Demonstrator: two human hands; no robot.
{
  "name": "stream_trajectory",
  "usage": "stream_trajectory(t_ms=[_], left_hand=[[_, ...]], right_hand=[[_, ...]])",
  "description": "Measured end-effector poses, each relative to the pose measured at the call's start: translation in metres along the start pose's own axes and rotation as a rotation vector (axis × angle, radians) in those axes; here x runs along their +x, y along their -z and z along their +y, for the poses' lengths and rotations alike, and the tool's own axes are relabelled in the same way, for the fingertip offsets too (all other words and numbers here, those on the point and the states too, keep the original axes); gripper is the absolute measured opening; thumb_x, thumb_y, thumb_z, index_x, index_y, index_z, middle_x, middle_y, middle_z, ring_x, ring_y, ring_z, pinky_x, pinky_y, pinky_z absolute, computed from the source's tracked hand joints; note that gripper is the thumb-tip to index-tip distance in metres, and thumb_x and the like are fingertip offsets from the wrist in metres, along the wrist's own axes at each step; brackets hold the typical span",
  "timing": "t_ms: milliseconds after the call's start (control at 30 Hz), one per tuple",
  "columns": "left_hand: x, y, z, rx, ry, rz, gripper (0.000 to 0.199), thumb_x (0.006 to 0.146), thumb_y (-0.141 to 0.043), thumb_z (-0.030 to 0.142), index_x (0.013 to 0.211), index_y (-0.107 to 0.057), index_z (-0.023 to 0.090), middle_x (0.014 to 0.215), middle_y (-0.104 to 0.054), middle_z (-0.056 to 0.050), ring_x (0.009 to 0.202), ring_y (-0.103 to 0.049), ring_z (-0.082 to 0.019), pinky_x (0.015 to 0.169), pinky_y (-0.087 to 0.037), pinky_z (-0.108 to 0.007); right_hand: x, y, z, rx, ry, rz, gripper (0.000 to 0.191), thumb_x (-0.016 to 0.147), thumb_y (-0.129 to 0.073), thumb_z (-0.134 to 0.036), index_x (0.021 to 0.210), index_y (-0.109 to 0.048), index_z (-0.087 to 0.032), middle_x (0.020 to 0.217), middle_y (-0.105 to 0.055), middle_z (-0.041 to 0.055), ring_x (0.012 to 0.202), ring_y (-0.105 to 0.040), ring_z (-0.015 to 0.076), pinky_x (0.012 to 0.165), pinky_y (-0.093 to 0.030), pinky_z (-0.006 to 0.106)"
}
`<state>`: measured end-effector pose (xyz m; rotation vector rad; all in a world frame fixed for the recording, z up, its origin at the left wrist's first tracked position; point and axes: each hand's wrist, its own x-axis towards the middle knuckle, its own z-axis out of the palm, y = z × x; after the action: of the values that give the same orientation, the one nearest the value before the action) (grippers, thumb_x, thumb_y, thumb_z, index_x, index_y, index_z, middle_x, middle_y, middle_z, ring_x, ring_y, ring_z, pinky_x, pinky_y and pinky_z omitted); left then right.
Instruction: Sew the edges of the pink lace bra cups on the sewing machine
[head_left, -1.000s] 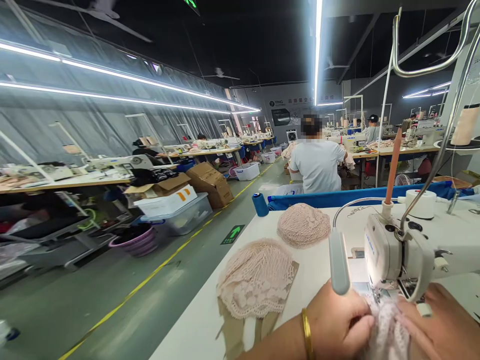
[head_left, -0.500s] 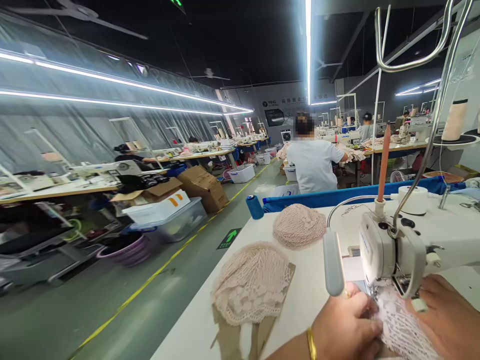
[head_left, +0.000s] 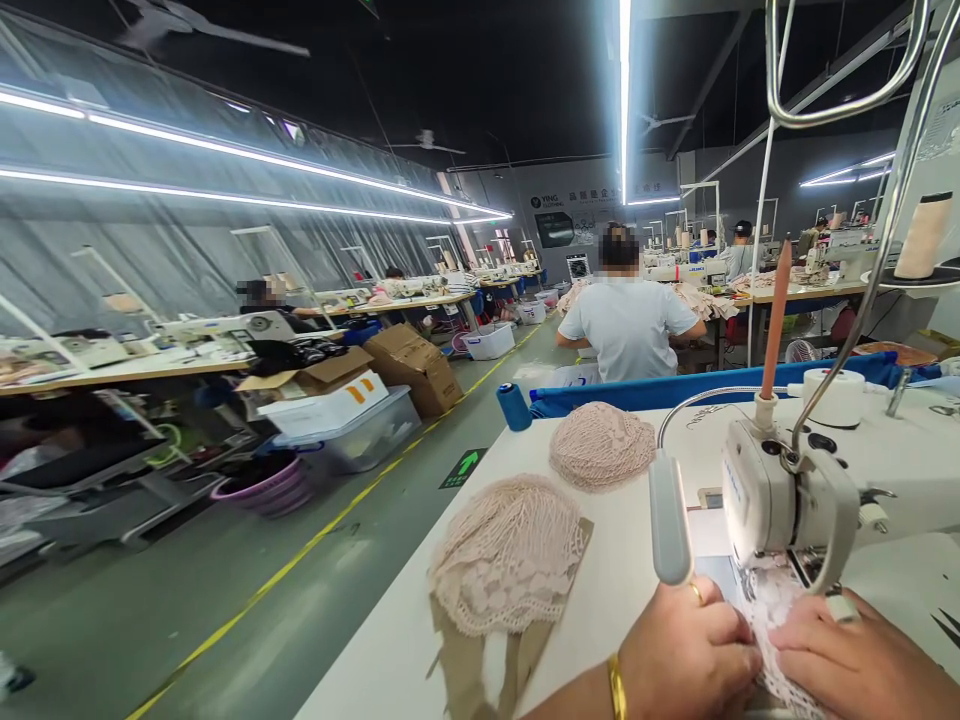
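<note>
A strip of pale pink lace fabric (head_left: 771,610) lies under the needle area of a white sewing machine (head_left: 757,500). My left hand (head_left: 690,645), with a gold ring and bracelet, has its fingers curled on the lace's left edge. On the other side, my right hand (head_left: 847,655) presses its bent fingers onto the same lace, close to the presser foot. Fingertips of both hands are partly hidden. To the left on the table lie a dome-shaped lace piece (head_left: 510,555) over brown material and a second lace dome (head_left: 602,447) farther back.
A grey lamp (head_left: 670,520) hangs just above my left hand. A blue thread spool (head_left: 514,407) stands at the table's corner, beside blue cloth (head_left: 720,386). Dark scissor-like tips (head_left: 949,628) show at the right. Ahead, a person in a white shirt (head_left: 626,328) sits working.
My right hand has moved left and closer to the needle, covering more of the lace. My left hand stays at the lace's edge. The view has shifted slightly.
</note>
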<state>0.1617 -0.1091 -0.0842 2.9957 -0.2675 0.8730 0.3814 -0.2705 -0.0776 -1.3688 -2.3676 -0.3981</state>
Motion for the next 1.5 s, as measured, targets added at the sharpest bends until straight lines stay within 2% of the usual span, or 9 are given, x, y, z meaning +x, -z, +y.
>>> stream_trajectory(t_ms=[100,300,500,633,833,1100,1233,1400,1500], left_hand=[[0.0,0.0,0.0,0.004,0.034,-0.043,0.012,0.097,-0.068,0.032,0.092,-0.071,0.022,0.091,-0.076,-0.002,0.076,-0.061,-0.016,0.075,-0.047,-0.031],[0.004,0.007,0.003,0.018,0.095,-0.003,0.007,0.095,-0.066,0.025,0.09,-0.07,0.022,0.09,-0.076,-0.003,0.078,-0.061,-0.019,0.075,-0.046,-0.035],[0.008,0.012,0.004,0.017,0.12,-0.006,0.003,0.095,-0.067,0.021,0.093,-0.07,0.021,0.095,-0.077,-0.004,0.083,-0.063,-0.019,0.081,-0.046,-0.035],[0.004,0.006,0.003,-0.015,0.061,0.025,0.006,0.098,-0.066,0.02,0.093,-0.07,0.02,0.092,-0.077,-0.003,0.083,-0.063,-0.018,0.076,-0.045,-0.033],[0.001,0.002,0.003,-0.004,0.099,0.011,0.01,0.101,-0.065,0.022,0.094,-0.072,0.021,0.094,-0.078,-0.001,0.083,-0.063,-0.018,0.078,-0.044,-0.035],[0.012,0.018,0.004,-0.007,0.142,-0.022,0.013,0.1,-0.06,0.021,0.095,-0.071,0.02,0.089,-0.075,-0.004,0.081,-0.061,-0.021,0.087,-0.047,-0.039],[0.015,0.019,0.002,-0.01,0.22,-0.018,0.017,0.103,-0.057,0.018,0.097,-0.073,0.02,0.094,-0.077,-0.003,0.088,-0.063,-0.021,0.092,-0.046,-0.042],[0.014,0.016,-0.004,-0.089,0.276,-0.016,0.02,0.1,-0.057,0.016,0.099,-0.076,0.021,0.096,-0.078,-0.004,0.092,-0.067,-0.024,0.094,-0.048,-0.043],[0.018,0.015,-0.013,-0.194,0.525,-0.074,0.019,0.097,-0.058,0.017,0.103,-0.076,0.021,0.103,-0.076,-0.007,0.099,-0.068,-0.025,0.099,-0.05,-0.044]], right_hand=[[-0.003,-0.007,-0.008,-0.027,-0.083,0.054,0.031,0.094,-0.053,-0.011,0.114,-0.069,-0.029,0.104,-0.081,0.0001,0.086,-0.073,0.021,0.089,-0.051,0.034],[-0.005,-0.01,-0.008,-0.05,-0.163,0.071,0.043,0.085,-0.053,-0.004,0.113,-0.072,-0.03,0.108,-0.083,0.0007,0.088,-0.075,0.0227,0.088,-0.055,0.034],[-0.002,-0.003,-0.002,-0.048,-0.129,0.035,0.056,0.084,-0.055,-0.003,0.129,-0.071,-0.033,0.112,-0.084,-0.0009,0.086,-0.075,0.0212,0.082,-0.057,0.03],[-0.003,-0.006,-0.01,-0.037,-0.136,0.068,0.048,0.084,-0.053,-0.006,0.121,-0.073,-0.029,0.108,-0.083,0.002,0.092,-0.075,0.0234,0.093,-0.055,0.035],[-0.003,-0.006,-0.013,-0.055,-0.102,0.04,0.052,0.08,-0.052,-0.002,0.119,-0.073,-0.029,0.107,-0.082,0.0012,0.093,-0.075,0.023,0.094,-0.054,0.035],[0.002,-0.001,0.001,-0.023,-0.092,0.013,0.06,0.078,-0.055,-0.001,0.126,-0.073,-0.034,0.11,-0.084,-0.0023,0.086,-0.076,0.0203,0.08,-0.057,0.03],[0.012,0.006,0.0,-0.135,-0.09,0.061,0.058,0.077,-0.055,-0.003,0.124,-0.073,-0.032,0.11,-0.085,-0.0037,0.079,-0.075,0.019,0.072,-0.055,0.03],[0.015,0.003,-0.001,-0.298,-0.098,0.125,0.055,0.079,-0.054,-0.007,0.128,-0.072,-0.024,0.109,-0.085,0.001,0.078,-0.078,0.0192,0.067,-0.058,0.03],[0.006,-0.009,0.005,-0.335,-0.091,0.088,0.058,0.085,-0.052,-0.006,0.138,-0.067,-0.022,0.116,-0.085,0.0031,0.09,-0.081,0.0209,0.071,-0.061,0.03]])
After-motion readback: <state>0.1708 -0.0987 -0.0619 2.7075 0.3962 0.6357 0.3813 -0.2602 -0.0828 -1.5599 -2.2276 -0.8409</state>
